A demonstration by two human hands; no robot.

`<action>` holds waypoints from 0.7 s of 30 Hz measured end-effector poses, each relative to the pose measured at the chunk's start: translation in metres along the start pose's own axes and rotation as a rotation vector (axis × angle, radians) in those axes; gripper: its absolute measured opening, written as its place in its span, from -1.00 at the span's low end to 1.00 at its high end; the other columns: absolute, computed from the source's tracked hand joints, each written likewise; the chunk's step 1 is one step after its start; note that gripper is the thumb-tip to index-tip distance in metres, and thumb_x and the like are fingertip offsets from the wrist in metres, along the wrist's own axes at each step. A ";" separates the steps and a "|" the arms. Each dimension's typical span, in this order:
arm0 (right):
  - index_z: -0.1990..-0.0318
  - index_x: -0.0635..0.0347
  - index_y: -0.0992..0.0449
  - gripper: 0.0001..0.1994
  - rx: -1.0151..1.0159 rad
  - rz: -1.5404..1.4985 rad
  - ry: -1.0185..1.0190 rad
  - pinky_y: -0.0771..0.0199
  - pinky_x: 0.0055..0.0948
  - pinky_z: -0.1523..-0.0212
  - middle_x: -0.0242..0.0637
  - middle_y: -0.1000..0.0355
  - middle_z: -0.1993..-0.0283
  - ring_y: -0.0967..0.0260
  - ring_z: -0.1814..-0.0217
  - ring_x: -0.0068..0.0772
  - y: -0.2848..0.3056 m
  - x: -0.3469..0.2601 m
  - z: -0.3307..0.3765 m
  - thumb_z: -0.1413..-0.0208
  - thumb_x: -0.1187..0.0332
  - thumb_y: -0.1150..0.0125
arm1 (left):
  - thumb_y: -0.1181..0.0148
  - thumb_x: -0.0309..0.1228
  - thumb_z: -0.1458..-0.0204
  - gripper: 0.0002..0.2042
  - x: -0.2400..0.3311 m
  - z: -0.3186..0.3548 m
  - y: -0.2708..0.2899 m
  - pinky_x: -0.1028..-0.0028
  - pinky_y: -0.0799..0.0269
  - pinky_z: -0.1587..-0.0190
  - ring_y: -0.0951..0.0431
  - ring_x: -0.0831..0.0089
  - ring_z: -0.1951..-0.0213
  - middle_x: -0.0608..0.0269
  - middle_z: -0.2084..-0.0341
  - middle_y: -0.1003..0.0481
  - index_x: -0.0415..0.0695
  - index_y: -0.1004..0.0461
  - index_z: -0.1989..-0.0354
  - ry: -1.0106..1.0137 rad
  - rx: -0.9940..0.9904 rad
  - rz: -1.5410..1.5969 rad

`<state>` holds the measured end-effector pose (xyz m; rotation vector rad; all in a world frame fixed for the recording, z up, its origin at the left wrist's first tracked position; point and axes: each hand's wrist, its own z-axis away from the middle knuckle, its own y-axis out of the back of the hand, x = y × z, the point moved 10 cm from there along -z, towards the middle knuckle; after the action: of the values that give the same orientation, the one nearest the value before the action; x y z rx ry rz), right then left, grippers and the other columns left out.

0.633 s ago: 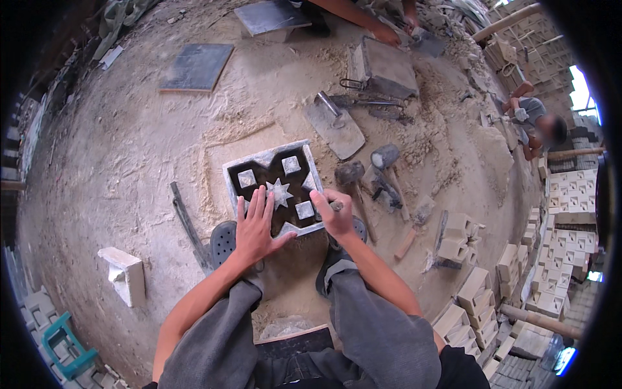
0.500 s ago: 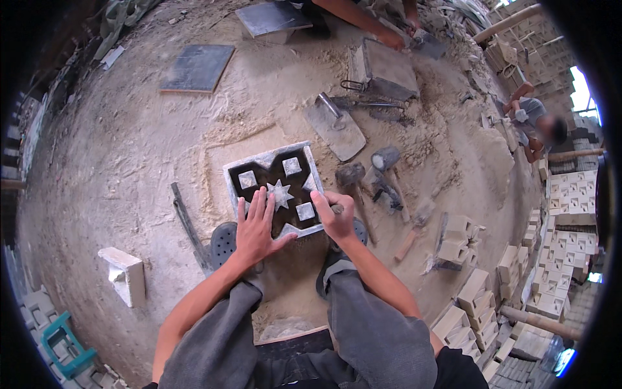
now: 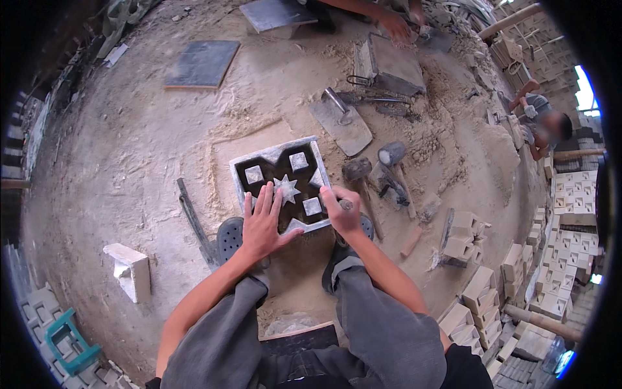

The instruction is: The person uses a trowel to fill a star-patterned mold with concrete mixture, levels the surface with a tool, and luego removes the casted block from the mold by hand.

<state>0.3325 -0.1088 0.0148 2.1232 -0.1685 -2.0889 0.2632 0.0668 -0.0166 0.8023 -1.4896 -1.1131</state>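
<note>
Two bare hands rest on a square grey mould with a dark star-patterned inside (image 3: 280, 183), which lies on the sandy ground in front of the person's knees. The left hand (image 3: 262, 223) lies flat with fingers spread on its near edge. The right hand (image 3: 339, 211) is curled around a small metal tool (image 3: 346, 204) at the near right corner. A flat grey trowel (image 3: 341, 120) lies beyond the right hand.

A square grey tile mould (image 3: 283, 183) lies flat on the sandy ground, slightly turned — dark recesses inside it surround a pale star at the centre, small pale squares toward the corners and pale triangles at its sides, all level with the rim.
</note>
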 end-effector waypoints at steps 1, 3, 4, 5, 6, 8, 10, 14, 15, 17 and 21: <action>0.69 0.31 -0.28 -0.61 -0.019 0.023 0.081 0.02 -0.41 0.63 -0.45 -0.11 0.72 -0.02 0.61 -0.73 -0.002 -0.002 -0.004 -0.18 0.40 -0.18 | -0.13 0.34 0.08 0.04 0.002 -0.002 0.000 -0.04 0.36 -0.44 0.05 0.08 -0.46 -0.13 -0.42 0.01 -0.31 -0.10 -0.38 0.002 -0.004 0.004; 0.69 0.31 -0.26 -0.60 -0.028 0.035 0.061 0.02 -0.41 0.63 -0.45 -0.10 0.73 -0.02 0.61 -0.73 -0.005 -0.002 -0.006 -0.17 0.40 -0.18 | -0.13 0.34 0.08 0.04 0.001 -0.002 -0.001 -0.04 0.36 -0.44 0.05 0.08 -0.46 -0.12 -0.43 0.01 -0.30 -0.09 -0.39 0.008 -0.009 0.003; 0.69 0.32 -0.26 -0.60 -0.032 0.036 0.048 0.02 -0.40 0.63 -0.45 -0.09 0.73 -0.02 0.61 -0.73 -0.009 -0.009 -0.006 -0.17 0.40 -0.18 | -0.13 0.34 0.09 0.05 -0.001 0.000 -0.002 -0.04 0.36 -0.44 0.06 0.08 -0.46 -0.12 -0.43 0.02 -0.30 -0.08 -0.39 0.011 -0.010 -0.002; 0.69 0.31 -0.24 -0.59 -0.030 0.085 0.098 0.03 -0.41 0.63 -0.47 -0.07 0.73 -0.01 0.61 -0.73 -0.006 -0.021 -0.002 -0.17 0.39 -0.19 | -0.13 0.34 0.09 0.05 -0.003 0.000 -0.002 -0.03 0.36 -0.44 0.06 0.09 -0.46 -0.12 -0.43 0.03 -0.29 -0.07 -0.40 0.014 -0.012 -0.008; 0.70 0.30 -0.23 -0.58 -0.023 0.049 0.072 0.03 -0.41 0.63 -0.47 -0.07 0.73 -0.01 0.62 -0.73 -0.003 -0.022 -0.001 -0.17 0.38 -0.19 | -0.13 0.34 0.09 0.06 -0.003 0.001 -0.002 -0.04 0.36 -0.44 0.06 0.08 -0.46 -0.12 -0.43 0.03 -0.29 -0.07 -0.40 0.011 -0.008 -0.014; 0.70 0.29 -0.23 -0.58 -0.010 -0.024 0.019 0.03 -0.41 0.64 -0.48 -0.07 0.73 -0.01 0.62 -0.73 0.000 -0.020 0.002 -0.16 0.38 -0.20 | -0.13 0.34 0.10 0.06 -0.004 0.003 -0.001 -0.04 0.35 -0.44 0.06 0.08 -0.46 -0.12 -0.43 0.03 -0.29 -0.07 -0.40 0.004 -0.002 -0.027; 0.71 0.29 -0.23 -0.58 0.017 0.000 0.010 0.02 -0.42 0.64 -0.47 -0.10 0.75 -0.02 0.63 -0.74 0.005 0.001 0.000 -0.16 0.39 -0.20 | -0.13 0.35 0.09 0.05 0.002 -0.002 -0.001 -0.04 0.35 -0.44 0.05 0.08 -0.46 -0.13 -0.43 0.02 -0.29 -0.07 -0.40 -0.007 -0.006 -0.010; 0.69 0.29 -0.27 -0.61 -0.044 0.005 0.065 -0.02 -0.43 0.62 -0.46 -0.12 0.74 -0.03 0.62 -0.73 -0.009 -0.022 0.004 -0.17 0.41 -0.18 | -0.13 0.34 0.09 0.04 -0.006 0.003 0.000 -0.03 0.35 -0.44 0.05 0.07 -0.46 -0.13 -0.42 0.01 -0.29 -0.08 -0.39 0.007 -0.002 -0.016; 0.68 0.30 -0.28 -0.62 -0.040 -0.004 0.053 -0.03 -0.42 0.62 -0.45 -0.13 0.73 -0.04 0.62 -0.73 -0.004 -0.028 0.004 -0.17 0.41 -0.18 | -0.13 0.35 0.09 0.04 -0.002 0.000 0.002 -0.03 0.35 -0.44 0.05 0.07 -0.46 -0.13 -0.42 0.00 -0.29 -0.10 -0.38 -0.006 0.010 -0.027; 0.67 0.32 -0.33 -0.65 -0.026 -0.007 0.047 -0.05 -0.42 0.62 -0.39 -0.16 0.73 -0.06 0.62 -0.73 -0.002 -0.009 0.003 -0.16 0.42 -0.18 | -0.13 0.35 0.09 0.04 0.001 0.000 0.001 -0.03 0.36 -0.44 0.05 0.07 -0.46 -0.13 -0.42 0.00 -0.29 -0.09 -0.39 -0.006 0.001 -0.025; 0.66 0.33 -0.32 -0.63 -0.025 0.054 0.047 -0.04 -0.42 0.62 -0.34 -0.11 0.74 -0.05 0.62 -0.73 -0.011 -0.004 -0.004 -0.16 0.38 -0.19 | -0.13 0.35 0.09 0.04 0.002 -0.002 0.000 -0.03 0.37 -0.44 0.06 0.09 -0.46 -0.12 -0.42 0.00 -0.28 -0.10 -0.39 -0.003 -0.012 -0.011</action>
<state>0.3361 -0.0972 0.0166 2.1271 -0.1906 -1.9990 0.2644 0.0649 -0.0163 0.8024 -1.4811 -1.1308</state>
